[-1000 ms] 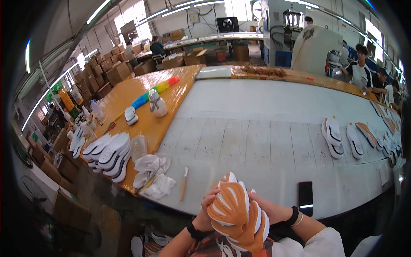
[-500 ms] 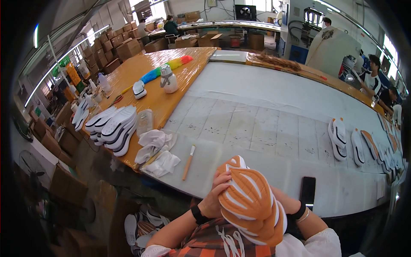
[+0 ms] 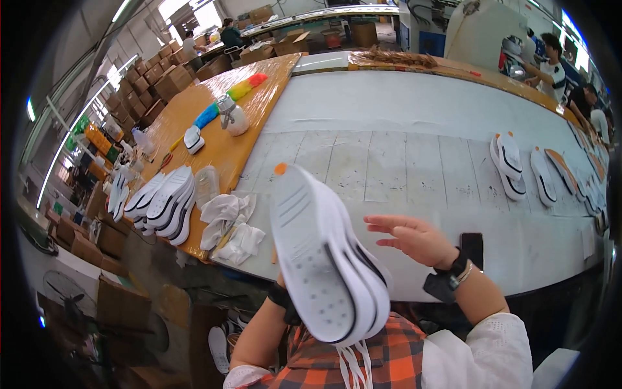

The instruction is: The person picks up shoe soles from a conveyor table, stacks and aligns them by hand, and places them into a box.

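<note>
Raised in front of me is a stack of white shoe soles (image 3: 317, 259), tilted, with a dark line along the rims and an orange tip at the toe. My left hand (image 3: 280, 280) grips it from behind; its fingers are hidden by the soles. To the right of the stack, apart from it, my right hand (image 3: 418, 243) hangs over the table with its fingers stretched out and nothing in them. Crumpled white cloths (image 3: 228, 217) lie left of the stack. A black phone (image 3: 472, 249) rests beside my right wrist.
White soles (image 3: 170, 201) are piled on the brown covered table (image 3: 256, 123) at left, near a bottle (image 3: 233, 117) and a rainbow duster (image 3: 240, 89). More soles (image 3: 508, 162) lie at right on the white worktable (image 3: 389, 100). People work at the back and far right.
The stack has turned from its orange patterned side to its white side and moved left. My right hand has let go of it and opened. The view has shifted somewhat.
</note>
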A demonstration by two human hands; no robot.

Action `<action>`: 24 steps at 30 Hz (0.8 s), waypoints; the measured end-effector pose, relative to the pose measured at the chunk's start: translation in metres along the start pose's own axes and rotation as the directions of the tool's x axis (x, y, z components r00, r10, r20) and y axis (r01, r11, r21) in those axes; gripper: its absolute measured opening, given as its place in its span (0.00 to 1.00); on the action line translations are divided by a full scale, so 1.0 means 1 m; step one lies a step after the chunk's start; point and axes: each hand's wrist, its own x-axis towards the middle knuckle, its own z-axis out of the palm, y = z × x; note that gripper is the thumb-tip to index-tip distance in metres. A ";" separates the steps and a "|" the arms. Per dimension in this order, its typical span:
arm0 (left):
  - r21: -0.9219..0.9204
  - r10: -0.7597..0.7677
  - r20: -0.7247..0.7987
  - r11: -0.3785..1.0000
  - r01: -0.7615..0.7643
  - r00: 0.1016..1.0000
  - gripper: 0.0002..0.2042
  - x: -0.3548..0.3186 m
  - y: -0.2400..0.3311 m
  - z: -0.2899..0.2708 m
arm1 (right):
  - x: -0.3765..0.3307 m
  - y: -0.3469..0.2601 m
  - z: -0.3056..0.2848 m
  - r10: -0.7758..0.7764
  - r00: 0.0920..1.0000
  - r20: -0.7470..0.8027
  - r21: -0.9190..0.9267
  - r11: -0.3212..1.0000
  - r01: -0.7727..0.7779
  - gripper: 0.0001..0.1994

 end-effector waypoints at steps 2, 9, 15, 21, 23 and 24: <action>-0.015 -0.041 0.013 0.999 0.041 0.999 0.35 -0.011 -0.006 -0.006 | -0.008 0.042 -0.019 0.137 0.966 -0.221 -0.233 0.954 -0.189 0.27; -0.055 -0.132 0.072 0.989 0.136 0.989 0.35 -0.004 0.003 -0.004 | -0.020 0.089 0.020 0.115 0.993 -0.011 0.450 0.887 -0.098 0.43; -0.100 -0.136 0.098 0.984 0.146 0.986 0.35 -0.085 0.005 -0.020 | -0.019 0.037 0.031 0.034 0.998 -0.061 -0.054 0.998 -0.037 0.46; -0.146 -0.075 0.078 0.986 0.086 0.994 0.34 -0.055 -0.011 -0.012 | -0.019 0.049 0.042 0.091 0.994 -0.060 0.353 0.934 -0.064 0.46; -0.145 -0.027 0.045 0.989 0.034 0.999 0.34 -0.058 -0.014 -0.003 | -0.012 0.055 0.043 0.085 0.996 -0.015 0.502 0.862 -0.066 0.47; -0.150 -0.013 0.039 0.989 0.019 0.999 0.34 -0.058 -0.015 -0.002 | -0.010 0.056 0.043 0.069 0.997 -0.013 0.515 0.856 -0.053 0.47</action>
